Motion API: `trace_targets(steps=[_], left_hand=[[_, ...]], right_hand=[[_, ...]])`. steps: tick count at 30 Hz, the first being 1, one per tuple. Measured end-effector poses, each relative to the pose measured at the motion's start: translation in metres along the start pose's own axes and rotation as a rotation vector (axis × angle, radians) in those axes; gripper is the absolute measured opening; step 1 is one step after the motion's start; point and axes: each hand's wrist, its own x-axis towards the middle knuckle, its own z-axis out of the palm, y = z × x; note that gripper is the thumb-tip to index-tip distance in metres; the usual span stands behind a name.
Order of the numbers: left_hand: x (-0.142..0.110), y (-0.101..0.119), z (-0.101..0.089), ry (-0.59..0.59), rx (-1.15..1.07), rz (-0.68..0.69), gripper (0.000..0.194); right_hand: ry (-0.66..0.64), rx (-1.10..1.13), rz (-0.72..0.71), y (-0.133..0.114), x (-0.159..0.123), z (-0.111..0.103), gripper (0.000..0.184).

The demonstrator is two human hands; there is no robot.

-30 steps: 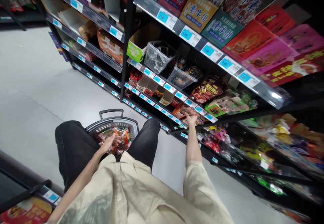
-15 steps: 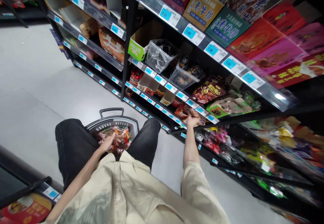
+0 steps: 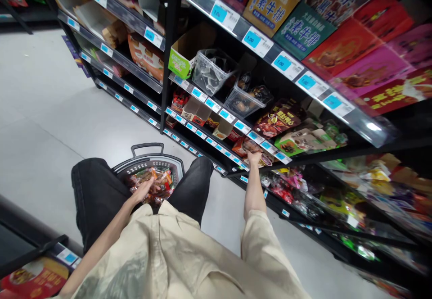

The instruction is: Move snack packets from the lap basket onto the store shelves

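My left hand (image 3: 144,189) lies on clear-wrapped snack packets (image 3: 162,183) in the grey basket (image 3: 178,167), its fingers stretched out over them. The basket stands on the floor between my knees. On the right, my right hand (image 3: 254,157) reaches to a low shelf, its fingers curled against a reddish-brown snack packet (image 3: 249,146). Their tips are partly hidden by the packet. A maroon snack bag (image 3: 278,118) and an open green box (image 3: 293,145) of packets sit on the shelf just above that hand.
Two clear plastic tubs (image 3: 212,71) stand on the middle shelf. A protruding upper shelf edge (image 3: 270,49) with price tags overhangs the right side. Loose bagged sweets (image 3: 290,186) fill the lower right rack. Another shelf (image 3: 33,254) is close on my left. Grey floor (image 3: 50,110) lies ahead.
My right hand has shifted slightly left at the low shelf, and its fingers look more curled against the packet. My left hand stays on the packets in the basket.
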Motion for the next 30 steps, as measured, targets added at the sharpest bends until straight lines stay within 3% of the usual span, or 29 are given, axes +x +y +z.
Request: trace_targets(steps=[2,7,10,16,30], left_hand=[[0.0,0.001,0.001,0.004,0.007,0.008,0.089],[-0.003,0.006,0.001,-0.026,0.027,-0.013,0.093],[-0.005,0.009,0.001,-0.035,0.042,-0.007,0.093],[-0.006,0.015,0.003,-0.033,0.037,-0.013,0.095],[-0.004,0.009,0.005,0.019,0.042,-0.053,0.088]], right_hand=[[-0.006,-0.023,0.048,-0.006,-0.001,-0.004,0.023],[0.15,0.067,-0.085,-0.013,0.0,-0.015,0.016],[0.136,0.062,-0.133,-0.009,0.004,-0.015,0.015],[0.14,-0.086,-0.015,-0.001,0.008,-0.008,0.022],[-0.26,-0.145,-0.146,-0.01,-0.016,-0.012,0.034]])
